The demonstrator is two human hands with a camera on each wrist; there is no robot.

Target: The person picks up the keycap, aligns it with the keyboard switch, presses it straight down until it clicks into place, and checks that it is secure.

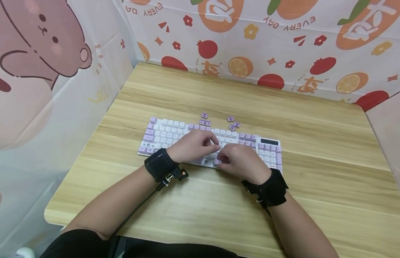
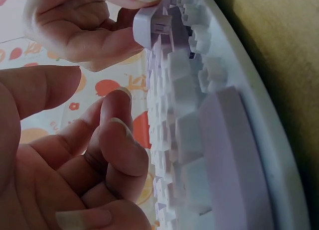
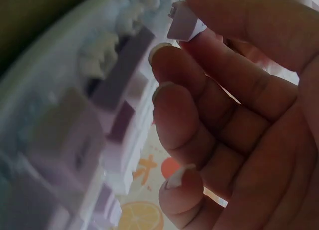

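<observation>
A white and lilac keyboard (image 1: 167, 130) lies across the wooden table under both hands. My right hand (image 1: 243, 161) pinches a lilac keycap (image 3: 185, 23) between thumb and index finger, just above the keyboard's near row. The keycap's stem shows in the left wrist view. In that row several bare switches (image 3: 99, 56) stand without caps, beside the lilac spacebar (image 2: 234, 155). To the left, over the middle keys, hovers my left hand (image 1: 193, 147). Its fingers are loosely bent, with nothing between them and the thumb.
Several loose purple keycaps (image 1: 204, 122) lie behind the keyboard's far edge. A small dark display panel (image 1: 269, 142) sits at the keyboard's top right. Printed fruit cloth (image 1: 240, 67) hangs behind the table (image 1: 219, 204), and a bear-print sheet (image 1: 58, 39) at the left.
</observation>
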